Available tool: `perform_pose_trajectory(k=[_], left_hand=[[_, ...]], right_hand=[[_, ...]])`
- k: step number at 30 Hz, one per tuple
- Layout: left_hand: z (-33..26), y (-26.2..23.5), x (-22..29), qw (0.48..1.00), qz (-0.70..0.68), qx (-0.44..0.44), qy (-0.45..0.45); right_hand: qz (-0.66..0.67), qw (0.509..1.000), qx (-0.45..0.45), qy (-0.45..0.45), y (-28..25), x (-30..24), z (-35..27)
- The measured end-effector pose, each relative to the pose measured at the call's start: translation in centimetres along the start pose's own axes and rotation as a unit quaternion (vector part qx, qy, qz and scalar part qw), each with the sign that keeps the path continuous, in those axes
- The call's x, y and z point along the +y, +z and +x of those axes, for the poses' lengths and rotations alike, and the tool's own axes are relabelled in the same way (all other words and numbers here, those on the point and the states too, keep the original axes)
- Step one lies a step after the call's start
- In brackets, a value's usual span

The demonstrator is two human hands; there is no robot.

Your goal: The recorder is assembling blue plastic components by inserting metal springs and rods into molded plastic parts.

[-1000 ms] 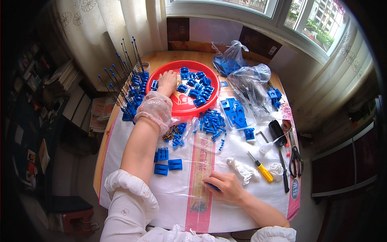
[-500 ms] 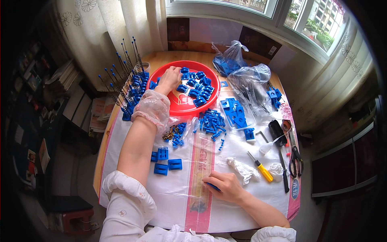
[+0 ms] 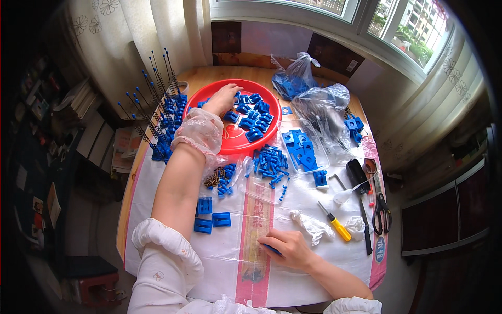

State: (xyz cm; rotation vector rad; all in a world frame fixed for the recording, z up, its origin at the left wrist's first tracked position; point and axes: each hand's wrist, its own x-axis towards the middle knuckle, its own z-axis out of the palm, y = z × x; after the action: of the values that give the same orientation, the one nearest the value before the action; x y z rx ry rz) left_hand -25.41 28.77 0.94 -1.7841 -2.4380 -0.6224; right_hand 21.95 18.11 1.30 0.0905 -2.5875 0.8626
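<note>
My left hand (image 3: 224, 99) reaches into the red round tray (image 3: 235, 145), over its far left part. Its fingers look stretched out among the blue plastic parts (image 3: 255, 123); their tips are partly hidden. My right hand (image 3: 287, 247) rests on the table cover, closed round a small blue plastic part (image 3: 273, 250), most of which the fingers cover. Between my forearms lie several loose blue slotted blocks (image 3: 221, 219). Beyond them are a pile of blue pins (image 3: 270, 163) and a clear bag with brass screws and blue pieces (image 3: 222, 179).
At the far left stand blue bases with springs and tall rods (image 3: 166, 118). On the right lie a yellow-handled screwdriver (image 3: 340, 229), scissors (image 3: 382, 212), a black-handled knife (image 3: 367, 235), crumpled white tissue (image 3: 314, 227) and flat blue plates (image 3: 300, 149). Plastic bags (image 3: 295, 78) sit at the back.
My left hand has shifted slightly within the red tray, its fingers reaching further right along the far rim. The view has moved slightly. My right hand still holds the blue plastic part.
</note>
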Motion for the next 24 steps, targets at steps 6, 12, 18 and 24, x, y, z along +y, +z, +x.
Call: perform_pose_trajectory(k=[6,12,18,24], left_hand=[[0.0,0.6,0.0,0.999,0.034,-0.026,-0.008],[-0.5,0.1,-0.4,0.998,-0.036,0.046,0.028],[-1.9,-4.7,2.0,0.995,-0.097,-0.025,0.017],[-4.5,-8.7,2.2,0.995,-0.047,-0.087,-0.032]], right_hand=[[0.002,1.000,-0.004,0.002,-0.1,0.0,0.1],[0.003,1.000,-0.011,0.003,-0.2,-0.2,0.2],[0.007,1.000,-0.018,0.003,-0.1,0.0,0.0],[0.004,1.000,-0.015,0.001,-0.1,-0.1,0.0]])
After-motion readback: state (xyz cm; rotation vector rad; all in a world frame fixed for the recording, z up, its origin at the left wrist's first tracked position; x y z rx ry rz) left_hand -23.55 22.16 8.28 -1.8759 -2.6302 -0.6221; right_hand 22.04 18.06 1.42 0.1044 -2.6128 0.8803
